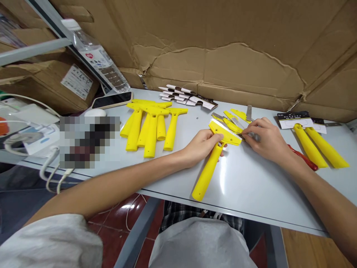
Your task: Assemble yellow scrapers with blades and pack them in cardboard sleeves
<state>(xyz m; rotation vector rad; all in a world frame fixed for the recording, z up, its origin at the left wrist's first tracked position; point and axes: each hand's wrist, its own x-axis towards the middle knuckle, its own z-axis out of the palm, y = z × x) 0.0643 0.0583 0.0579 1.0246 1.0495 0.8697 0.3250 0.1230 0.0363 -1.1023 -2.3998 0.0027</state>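
Observation:
My left hand (pixel 205 146) grips a yellow scraper (pixel 208 171) at its head, thumb on top, with the handle slanting down toward the table's front edge. A shiny metal blade strip shows along the head's upper edge. My right hand (pixel 264 139) is closed in a pinch just right of the scraper's head; what its fingertips hold, if anything, I cannot make out. Behind the head lie loose yellow plates (pixel 240 114) and metal blades (pixel 249 112). A screwdriver with a red handle (pixel 304 158) lies partly hidden behind my right forearm.
Several yellow scraper bodies (pixel 150 134) are grouped at left. Printed cards (pixel 185 97) lie against the cardboard wall (pixel 223 74). At right are two yellow handles (pixel 311 147) with header cards (pixel 295 121). A phone (pixel 113 99), water bottle (pixel 103 61) and cables (pixel 50 163) are left.

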